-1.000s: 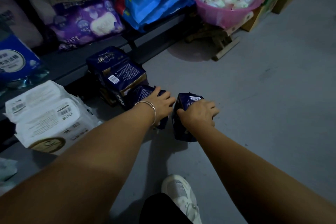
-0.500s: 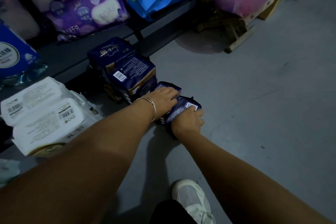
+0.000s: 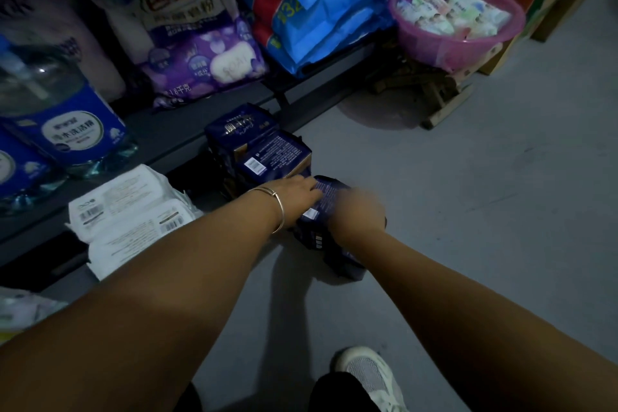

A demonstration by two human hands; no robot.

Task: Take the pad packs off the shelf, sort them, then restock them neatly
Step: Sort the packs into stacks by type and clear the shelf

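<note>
Head view, looking down at a grey floor (image 3: 468, 211) in a dim shop.

Left hand (image 3: 294, 192) reaching out low over the floor, fingers lying mostly straight and flat, pressing on the top of a dark blue pack (image 3: 326, 201). Wearing a thin bangle (image 3: 276, 207) on that wrist.

Right hand (image 3: 357, 214) sitting on the same pack, just beside the left hand. Looking blurry, so not possible to tell how the fingers are lying or if gripping.

Pack standing on the floor under both hands, with more blue packs (image 3: 337, 251) showing below it, near the right wrist.

Sitting just behind the left hand, a stack (image 3: 264, 150) of the same blue packs on the floor, leaning against the edge of the low shelf (image 3: 167, 140). White label showing on the top one.

Lying to the left of the stack, white packs (image 3: 130, 211) piled up at the shelf edge, with bar codes facing up.

Standing on the shelf: clear jugs (image 3: 57, 110) with blue labels on the left, a purple and white bag (image 3: 200, 53) in the middle, blue bags (image 3: 321, 3) on the right.

Resting on a wooden stool (image 3: 434, 94) past the shelf, a pink basin (image 3: 458, 23) filled with small pale packets.

Showing at the bottom, a white shoe (image 3: 371, 375) on the floor between the two arms.
</note>
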